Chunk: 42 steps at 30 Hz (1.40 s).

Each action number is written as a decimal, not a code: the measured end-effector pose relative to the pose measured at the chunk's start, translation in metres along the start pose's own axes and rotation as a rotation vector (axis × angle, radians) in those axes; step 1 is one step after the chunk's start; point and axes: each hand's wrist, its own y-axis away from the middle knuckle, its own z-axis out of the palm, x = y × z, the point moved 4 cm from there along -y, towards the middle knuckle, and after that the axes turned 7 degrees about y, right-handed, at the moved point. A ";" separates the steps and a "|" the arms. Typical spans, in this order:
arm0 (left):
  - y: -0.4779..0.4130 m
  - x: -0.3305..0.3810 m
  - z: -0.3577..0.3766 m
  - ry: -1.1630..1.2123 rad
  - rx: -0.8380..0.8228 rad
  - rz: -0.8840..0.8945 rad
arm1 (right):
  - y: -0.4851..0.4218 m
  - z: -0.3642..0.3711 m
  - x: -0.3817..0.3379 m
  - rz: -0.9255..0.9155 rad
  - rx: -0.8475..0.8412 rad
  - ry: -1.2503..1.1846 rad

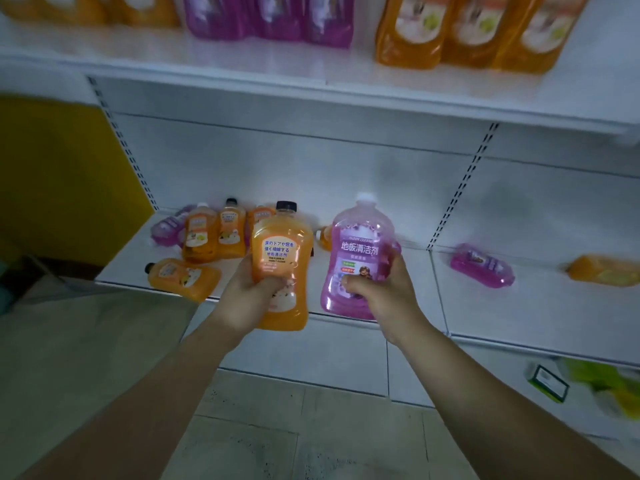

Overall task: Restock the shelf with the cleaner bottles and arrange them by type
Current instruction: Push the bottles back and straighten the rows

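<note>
Head view: we hold 2 bottles at once, so the orange bottle (280, 251) or purple bottle (358, 244) could slip, or clip the orange group (211, 235) standing back left on the shelf (485, 306) and topple it. Types are mixed there already; a wrong spot worsens that. Left hand (256, 292) clamped round the orange bottle's lower body, right hand (377, 292) round the purple bottle's. Both upright, over the shelf's front edge.

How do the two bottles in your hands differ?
Colour: the orange bottle in the left hand holds orange liquid; the purple bottle in the right hand holds purple. Caps: the orange bottle has a black cap, the purple bottle a white cap. Both are held upright, gripped low on the body.
</note>
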 end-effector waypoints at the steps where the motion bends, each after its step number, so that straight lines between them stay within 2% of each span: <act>1: 0.010 0.011 0.003 0.021 0.014 0.025 | 0.004 -0.005 -0.010 -0.030 0.001 -0.013; 11: 0.077 0.117 0.033 0.031 0.134 0.335 | 0.034 -0.045 -0.118 -0.363 -0.005 -0.113; 20: 0.083 0.171 0.014 -0.016 0.208 0.475 | 0.036 -0.038 -0.174 -0.488 -0.032 -0.139; 27: 0.050 0.196 -0.034 0.034 0.184 0.543 | 0.013 0.001 -0.204 -0.541 0.006 -0.130; 34: -0.002 0.231 -0.102 -0.031 0.133 0.634 | -0.014 0.059 -0.251 -0.622 0.109 -0.111; 39: -0.049 0.256 -0.139 -0.055 0.085 0.673 | -0.045 0.095 -0.279 -0.626 0.185 -0.011; 42: -0.078 0.265 -0.155 -0.022 0.057 0.645 | -0.071 0.112 -0.285 -0.563 0.188 0.053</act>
